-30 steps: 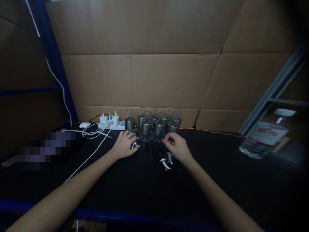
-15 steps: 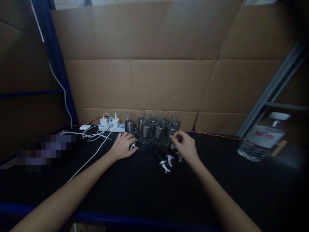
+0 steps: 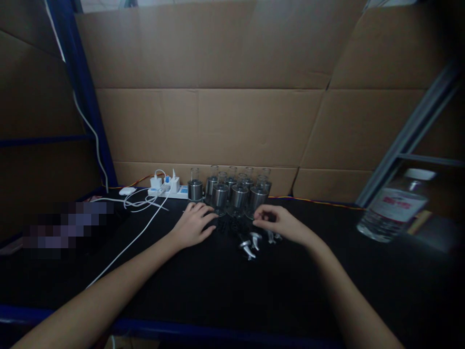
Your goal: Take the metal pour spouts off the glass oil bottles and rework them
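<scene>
My left hand (image 3: 196,224) is low over the black table, its fingers spread, left of the pour spouts and in front of the glass bottles. Anything beneath its palm is hidden. My right hand (image 3: 279,223) is closed, thumb and fingers curled together beside the front right bottle (image 3: 257,196); what it holds, if anything, cannot be made out. Several glass bottles with metal sleeves stand upright in a group, among them a front middle one (image 3: 240,198) and a left one (image 3: 195,189). Silver pour spouts (image 3: 247,249) lie before them, near small dark pieces (image 3: 236,225).
A white power strip (image 3: 178,193) with plugs and loose white cables sits left of the bottles. Far to the right stands a large clear plastic bottle (image 3: 394,208) with a white cap. A cardboard wall (image 3: 232,126) closes off the back.
My left hand has shifted slightly right and its fingers have spread; the silver spout seen at it before no longer shows. My right hand has dropped a little, turning sideways.
</scene>
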### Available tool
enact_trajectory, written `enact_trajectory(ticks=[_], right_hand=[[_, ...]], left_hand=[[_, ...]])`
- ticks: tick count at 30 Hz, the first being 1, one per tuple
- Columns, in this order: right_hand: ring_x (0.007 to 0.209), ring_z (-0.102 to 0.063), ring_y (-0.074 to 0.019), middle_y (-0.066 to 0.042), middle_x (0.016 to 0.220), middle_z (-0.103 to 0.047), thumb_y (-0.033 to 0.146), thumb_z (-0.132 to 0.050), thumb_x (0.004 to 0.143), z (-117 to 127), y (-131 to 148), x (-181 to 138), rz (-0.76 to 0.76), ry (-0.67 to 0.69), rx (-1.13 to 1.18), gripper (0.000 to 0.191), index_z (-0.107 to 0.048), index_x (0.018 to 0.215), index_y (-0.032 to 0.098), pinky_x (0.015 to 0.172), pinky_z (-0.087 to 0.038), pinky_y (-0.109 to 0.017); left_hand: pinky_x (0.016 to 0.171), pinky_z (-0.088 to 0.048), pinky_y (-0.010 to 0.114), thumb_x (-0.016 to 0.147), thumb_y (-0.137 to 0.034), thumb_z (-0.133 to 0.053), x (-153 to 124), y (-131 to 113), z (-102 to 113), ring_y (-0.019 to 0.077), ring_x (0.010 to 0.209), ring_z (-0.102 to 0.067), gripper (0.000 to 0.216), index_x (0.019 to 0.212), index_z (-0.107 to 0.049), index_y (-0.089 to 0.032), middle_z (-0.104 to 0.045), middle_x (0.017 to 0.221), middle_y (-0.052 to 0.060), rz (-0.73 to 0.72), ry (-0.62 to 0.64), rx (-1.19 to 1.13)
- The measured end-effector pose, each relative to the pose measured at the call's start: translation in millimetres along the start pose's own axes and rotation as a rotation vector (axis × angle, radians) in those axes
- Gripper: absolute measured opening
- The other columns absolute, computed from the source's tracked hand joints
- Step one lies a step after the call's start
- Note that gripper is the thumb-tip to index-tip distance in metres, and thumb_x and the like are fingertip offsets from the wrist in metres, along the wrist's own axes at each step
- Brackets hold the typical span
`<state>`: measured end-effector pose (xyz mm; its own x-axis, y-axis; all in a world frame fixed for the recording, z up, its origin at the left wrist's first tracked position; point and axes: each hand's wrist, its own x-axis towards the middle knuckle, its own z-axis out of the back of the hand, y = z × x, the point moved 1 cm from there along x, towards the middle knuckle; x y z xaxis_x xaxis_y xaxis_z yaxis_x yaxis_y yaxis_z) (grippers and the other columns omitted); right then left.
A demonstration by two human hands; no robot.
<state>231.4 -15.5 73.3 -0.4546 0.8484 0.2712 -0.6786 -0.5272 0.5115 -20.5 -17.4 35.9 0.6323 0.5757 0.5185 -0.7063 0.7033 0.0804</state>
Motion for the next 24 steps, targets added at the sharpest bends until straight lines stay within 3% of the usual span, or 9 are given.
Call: enact_trajectory(ticks=[3,7,14,24], right_hand=[[0.070,-0.049,-0.0127,0.000,0.073,-0.055,0.040,-0.057,0.066,-8,9,-1,0.063,0.180,0.002,0.024,-0.056,0.074,0.018,0.063,-0.038,-0.024],[0.076,-0.047,-0.0149,0.001,0.075,-0.054,0.038,-0.062,0.061,-15,14,-2,0.104,0.261,-0.111,0.023,-0.058,0.075,0.021,0.070,-0.034,-0.027],[0.079,-0.047,-0.0158,0.001,0.075,-0.053,0.039,-0.063,0.060,-19,12,-1,0.091,0.260,-0.167,0.023,-0.058,0.073,0.021,0.072,-0.031,-0.028],[0.066,-0.047,-0.0117,0.000,0.071,-0.053,0.037,-0.059,0.064,-22,12,1,0.095,0.266,-0.032,0.020,-0.054,0.067,0.018,0.058,-0.035,-0.023]], left_hand=[[0.085,-0.028,0.039,0.081,-0.028,-0.039,1,-7,-2,0.0214,0.100,-0.041,0.028,0.106,-0.049,-0.023,-0.051,0.107,0.005,-0.062,0.018,-0.016],[0.086,-0.027,0.039,0.081,-0.027,-0.039,1,-8,-6,0.0211,0.100,-0.041,0.026,0.104,-0.049,-0.022,-0.051,0.105,0.006,-0.100,0.038,-0.013],[0.087,-0.026,0.040,0.080,-0.027,-0.041,0,-1,-10,0.0218,0.101,-0.041,0.024,0.102,-0.050,-0.023,-0.050,0.105,0.006,-0.045,0.048,0.010],[0.080,-0.030,0.036,0.077,-0.021,-0.041,-4,21,-16,0.0205,0.095,-0.045,0.019,0.091,-0.055,-0.022,-0.053,0.097,0.005,0.092,0.103,0.034]])
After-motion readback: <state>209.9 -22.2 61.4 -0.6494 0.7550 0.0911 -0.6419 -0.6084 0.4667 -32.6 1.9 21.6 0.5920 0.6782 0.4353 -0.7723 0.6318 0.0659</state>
